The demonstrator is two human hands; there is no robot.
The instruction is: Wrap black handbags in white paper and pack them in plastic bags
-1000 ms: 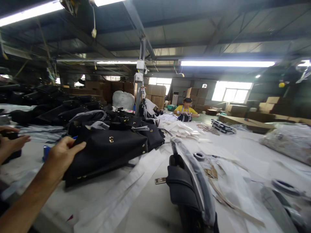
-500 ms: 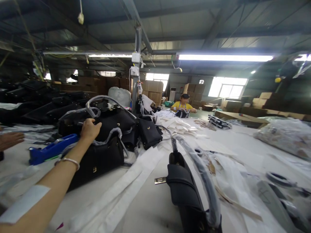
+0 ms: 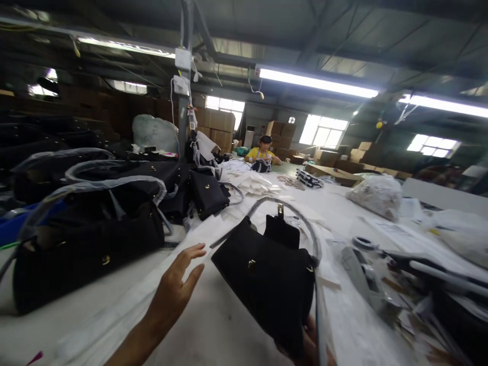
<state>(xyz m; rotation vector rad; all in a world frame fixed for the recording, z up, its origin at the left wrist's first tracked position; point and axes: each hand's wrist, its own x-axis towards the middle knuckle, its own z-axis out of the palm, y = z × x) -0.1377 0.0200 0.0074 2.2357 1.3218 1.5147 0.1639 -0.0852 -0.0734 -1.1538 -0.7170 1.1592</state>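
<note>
My left hand point(image 3: 176, 287) hovers open over the white table point(image 3: 229, 330), fingers stretched toward a black handbag point(image 3: 269, 277). That handbag is tilted up off the table, its wrapped handle point(image 3: 301, 223) arching above. My right hand point(image 3: 310, 348) shows only as fingertips at the bag's lower corner, gripping it from beneath. A larger black handbag point(image 3: 87, 244) with plastic-wrapped handles lies to the left of my left hand.
More black bags point(image 3: 206, 195) pile up behind, by a metal post point(image 3: 185, 101). A plastic-wrapped bundle point(image 3: 371, 195), tape rolls point(image 3: 364, 243) and paper scraps cover the right side. A person in yellow point(image 3: 263, 155) works at the far end. Cardboard boxes point(image 3: 217, 122) stand at the back.
My left hand has left the large bag on the left and come toward the middle. The small handbag has been lifted and turned to face me. The view swung left.
</note>
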